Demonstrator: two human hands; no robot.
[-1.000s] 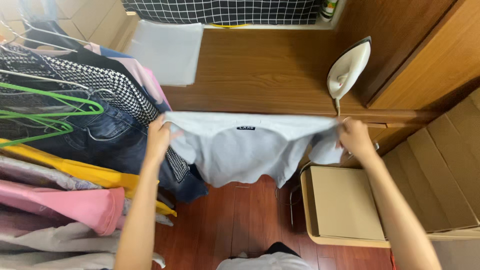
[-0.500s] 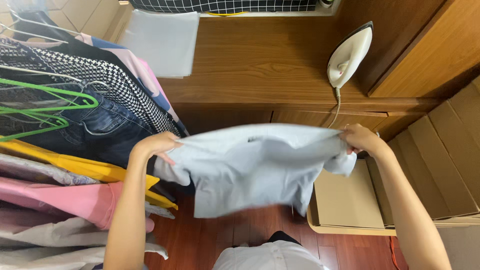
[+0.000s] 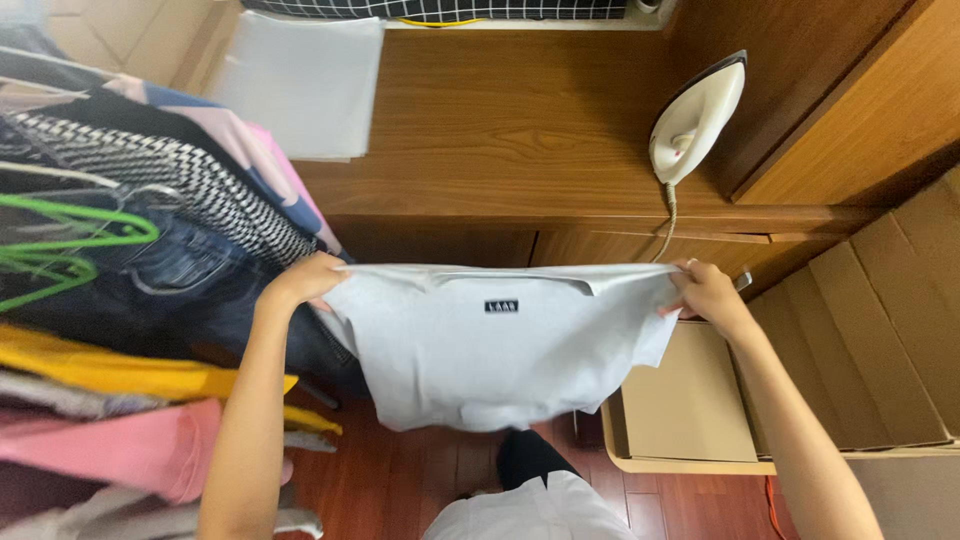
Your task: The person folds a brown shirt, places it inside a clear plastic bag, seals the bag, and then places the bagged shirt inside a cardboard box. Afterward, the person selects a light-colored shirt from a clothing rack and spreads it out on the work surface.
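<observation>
Left hand (image 3: pixel 305 278) and right hand (image 3: pixel 705 290) each pinch a top corner of the pale grey cotton T-shirt (image 3: pixel 500 345), stretched flat between them in mid-air above the red-brown wood floor (image 3: pixel 440 480). White clothes iron (image 3: pixel 695 120) stands upright on the brown wooden counter (image 3: pixel 500 130). Rack of hanging garments (image 3: pixel 130 300) just left.

The pale grey shirt (image 3: pixel 500 345) now hangs flat and taut (it was billowing a moment ago).
</observation>
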